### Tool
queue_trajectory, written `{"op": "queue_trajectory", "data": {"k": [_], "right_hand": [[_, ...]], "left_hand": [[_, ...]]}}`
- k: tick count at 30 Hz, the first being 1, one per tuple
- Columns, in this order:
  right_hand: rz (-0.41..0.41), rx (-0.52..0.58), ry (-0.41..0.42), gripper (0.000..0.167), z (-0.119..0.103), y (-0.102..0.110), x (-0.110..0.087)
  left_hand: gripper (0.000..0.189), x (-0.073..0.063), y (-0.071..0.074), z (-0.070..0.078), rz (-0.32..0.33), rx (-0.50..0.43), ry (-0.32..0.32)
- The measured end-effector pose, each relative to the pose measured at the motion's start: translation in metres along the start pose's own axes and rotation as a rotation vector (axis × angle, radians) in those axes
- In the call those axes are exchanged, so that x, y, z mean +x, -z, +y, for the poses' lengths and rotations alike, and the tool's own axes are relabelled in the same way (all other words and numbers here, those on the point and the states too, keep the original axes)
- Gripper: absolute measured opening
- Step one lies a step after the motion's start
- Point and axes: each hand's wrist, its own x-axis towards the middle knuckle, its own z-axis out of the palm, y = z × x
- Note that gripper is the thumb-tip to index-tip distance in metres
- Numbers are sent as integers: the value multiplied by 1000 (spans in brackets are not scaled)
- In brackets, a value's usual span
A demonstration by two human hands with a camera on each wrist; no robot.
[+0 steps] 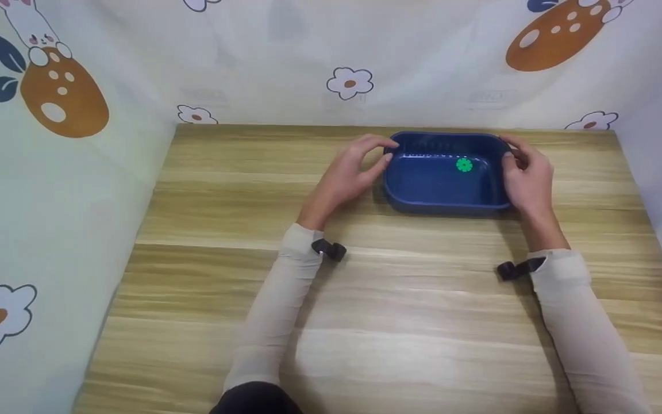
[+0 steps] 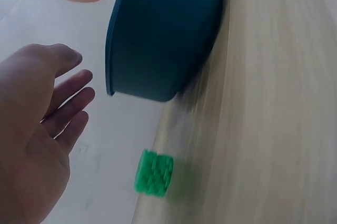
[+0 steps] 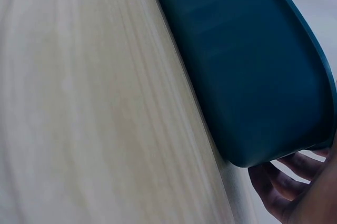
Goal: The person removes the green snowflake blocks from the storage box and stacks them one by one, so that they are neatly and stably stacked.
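A deep blue tray (image 1: 446, 205) stands near the back of the wood-grain table. Inside it, toward the back right, a green flower-shaped disc (image 1: 464, 165) shows. My right hand (image 1: 529, 175) holds the tray's right end, thumb over the rim and fingers (image 3: 284, 184) curled round the outer wall. At the left end, my left hand (image 1: 354, 169) has its thumb and index finger right at the rim. In the left wrist view its relaxed fingers (image 2: 68, 95) show a gap to the tray. A green ridged stack (image 2: 154, 174) shows beside the tray there, unseen in the head view.
A patterned cloth wall (image 1: 285, 63) runs along the table's back edge, with more wall (image 1: 49, 201) on the left and plain wall (image 1: 647, 144) on the right. Bare wooden tabletop (image 1: 411, 322) extends in front of the tray. Each wrist wears a small black camera (image 1: 337, 251).
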Motion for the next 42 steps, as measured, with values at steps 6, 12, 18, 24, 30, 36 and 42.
{"op": "queue_trajectory", "data": {"k": [6, 12, 18, 24, 30, 36, 42], "right_hand": [[-10, 1, -14, 39, 1, 0, 1], [-1, 1, 2, 39, 2, -1, 1], [11, 13, 8, 39, 2, -3, 0], [2, 18, -5, 39, 1, -2, 0], [-1, 15, -19, 38, 1, 0, 0], [-14, 12, -29, 39, 1, 0, 0], [-13, 6, -19, 38, 1, -1, 1]], "left_hand": [[31, 18, -16, 10, -59, 20, 12], [33, 36, -31, 22, -164, 84, 25], [34, 55, -46, 31, -238, 148, -17], [34, 67, -64, 39, -308, 198, -1], [36, 74, -84, 47, -389, 244, 4], [37, 81, -101, 51, -433, 287, -19], [39, 86, -114, 50, -481, 337, -33]]}}
